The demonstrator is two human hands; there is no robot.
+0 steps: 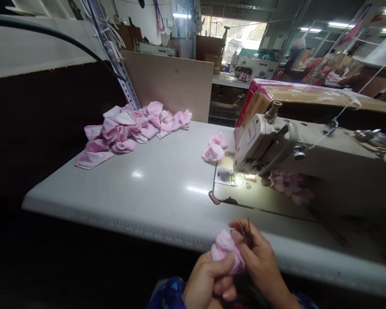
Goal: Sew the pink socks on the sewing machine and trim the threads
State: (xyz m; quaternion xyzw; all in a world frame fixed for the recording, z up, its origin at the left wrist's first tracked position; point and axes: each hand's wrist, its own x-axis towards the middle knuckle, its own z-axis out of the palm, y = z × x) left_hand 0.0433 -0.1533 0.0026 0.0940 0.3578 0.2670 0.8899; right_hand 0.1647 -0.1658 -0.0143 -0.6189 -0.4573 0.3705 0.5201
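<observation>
At the table's front edge, my left hand (209, 277) is closed round a bunched piece of pink and white cloth (224, 246). My right hand (260, 257) touches the same cloth from the right, its thumb and forefinger bent at the cloth's edge. Thin metal tips of a small tool (246, 229), like tweezers or snips, stick up between the fingers of that hand. Beyond the hands stands a sewing machine (276, 146) with its lamp lit over the needle plate (224, 177). Two small pink pieces (215, 148) lie just left of its head.
A pile of pink cloth pieces (122, 128) lies at the back left of the white table (148, 184). More pink cloth (292, 185) is under the machine arm. A board (170, 81) and a cardboard box (260, 96) stand behind.
</observation>
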